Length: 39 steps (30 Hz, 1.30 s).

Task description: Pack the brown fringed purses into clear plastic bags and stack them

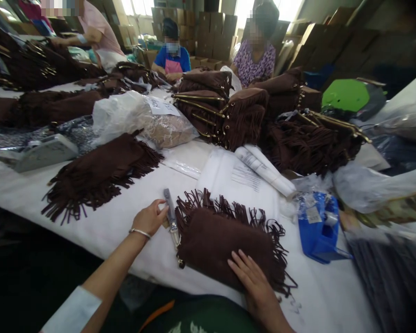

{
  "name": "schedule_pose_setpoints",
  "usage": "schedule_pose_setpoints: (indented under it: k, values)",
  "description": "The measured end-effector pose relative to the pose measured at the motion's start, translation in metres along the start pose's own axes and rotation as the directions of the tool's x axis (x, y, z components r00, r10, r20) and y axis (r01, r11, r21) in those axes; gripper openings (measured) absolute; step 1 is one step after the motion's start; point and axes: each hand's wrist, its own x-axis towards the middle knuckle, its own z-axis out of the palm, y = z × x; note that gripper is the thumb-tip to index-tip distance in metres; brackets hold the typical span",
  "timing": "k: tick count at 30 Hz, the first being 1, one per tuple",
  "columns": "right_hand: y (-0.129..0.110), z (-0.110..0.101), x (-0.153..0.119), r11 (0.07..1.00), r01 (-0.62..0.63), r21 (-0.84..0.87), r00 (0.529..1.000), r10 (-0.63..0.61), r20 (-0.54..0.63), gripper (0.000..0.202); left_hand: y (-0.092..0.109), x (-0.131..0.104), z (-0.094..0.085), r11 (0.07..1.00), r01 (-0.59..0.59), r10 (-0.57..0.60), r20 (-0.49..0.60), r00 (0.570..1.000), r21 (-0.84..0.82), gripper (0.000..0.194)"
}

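A dark brown fringed bag (225, 245) lies flat on the white table, its fringe spread along the far and right sides. My right hand (251, 277) rests on its near right part with the fingers stretched out. At the bag's left edge my left hand (150, 217), a bangle at the wrist, has thumb and fingertips pressed together beside a grey strap with a metal clasp (171, 215). Whatever those fingertips hold is too small to tell. Another brown fringed piece (104, 166) lies farther left.
A blue tape dispenser (319, 226) stands right of the bag. Beyond are white printed plastic bags (242, 175), a stuffed clear bag (142, 115) and stacked brown bags (242, 115) with gold frames. Several people sit or stand across the table. Dark fabric (388, 277) lies at the right.
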Motion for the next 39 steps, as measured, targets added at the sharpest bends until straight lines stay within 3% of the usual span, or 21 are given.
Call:
schedule_pose_setpoints:
  k: [5,8,10,13,16,19,21,22,24,26,27,28,30,32,35,39]
  values:
    - [0.002,0.006,-0.003,0.997,-0.031,0.074,0.999,0.033,-0.027,0.077,-0.001,0.038,0.009,0.999,-0.049,0.048,0.029,0.998,0.022,0.053]
    - [0.001,0.008,-0.004,0.990,-0.054,0.130,0.996,0.063,-0.064,0.074,0.001,0.045,0.014,0.992,-0.124,0.125,0.075,0.989,-0.023,0.058]
    - [0.000,0.008,-0.003,0.981,-0.088,0.174,0.992,0.102,-0.077,0.072,0.002,0.042,0.016,0.974,-0.221,0.225,0.101,0.969,-0.050,0.050]
    - [-0.001,0.007,-0.003,0.960,-0.135,0.247,0.982,0.162,-0.094,0.069,-0.003,0.026,0.015,0.912,-0.406,0.411,0.135,0.902,-0.059,0.035]
    - [-0.002,0.006,-0.001,0.930,-0.169,0.325,0.975,0.206,-0.084,0.068,-0.019,0.001,0.012,0.829,-0.558,0.555,0.176,0.813,-0.041,0.041]
    - [-0.002,-0.001,0.005,0.881,-0.236,0.410,0.959,0.280,-0.049,0.066,-0.041,-0.018,0.008,0.719,-0.685,0.668,0.158,0.727,0.114,0.036]
    - [-0.001,-0.009,0.011,0.843,-0.283,0.457,0.945,0.326,-0.017,0.064,-0.052,-0.029,0.003,0.671,-0.714,0.704,0.134,0.698,0.199,0.027]
    - [-0.001,-0.014,0.014,0.828,-0.300,0.473,0.940,0.340,0.001,0.063,-0.056,-0.034,0.000,0.684,-0.703,0.694,0.123,0.709,0.197,0.025]
    - [-0.001,-0.024,0.020,0.812,-0.318,0.490,0.936,0.351,0.025,0.059,-0.058,-0.048,-0.009,0.774,-0.621,0.611,0.109,0.784,0.124,0.026]
    - [-0.001,-0.033,0.025,0.808,-0.329,0.488,0.934,0.356,0.040,0.056,-0.053,-0.066,-0.018,0.902,-0.430,0.430,0.156,0.889,-0.036,0.028]
    - [-0.002,-0.036,0.027,0.812,-0.331,0.481,0.934,0.355,0.043,0.055,-0.048,-0.075,-0.021,0.943,-0.297,0.325,0.228,0.918,-0.147,0.030]
    - [-0.002,-0.038,0.030,0.820,-0.329,0.469,0.935,0.352,0.042,0.055,-0.041,-0.084,-0.023,0.952,-0.151,0.235,0.318,0.918,-0.268,0.032]
    - [-0.004,-0.041,0.033,0.852,-0.318,0.417,0.942,0.335,0.033,0.057,-0.027,-0.098,-0.021,0.859,0.110,0.147,0.448,0.882,-0.499,0.037]
    - [-0.006,-0.042,0.036,0.896,-0.274,0.351,0.957,0.290,0.007,0.058,-0.012,-0.107,-0.009,0.688,0.244,0.130,0.447,0.885,-0.683,0.040]
    - [-0.007,-0.044,0.040,0.927,-0.211,0.309,0.973,0.231,-0.028,0.054,0.003,-0.111,0.015,0.459,0.287,0.095,0.368,0.925,-0.841,0.038]
    - [-0.006,-0.052,0.046,0.885,-0.298,0.359,0.935,0.345,-0.076,0.043,0.011,-0.117,0.034,0.228,0.294,-0.077,0.283,0.956,-0.928,0.037]
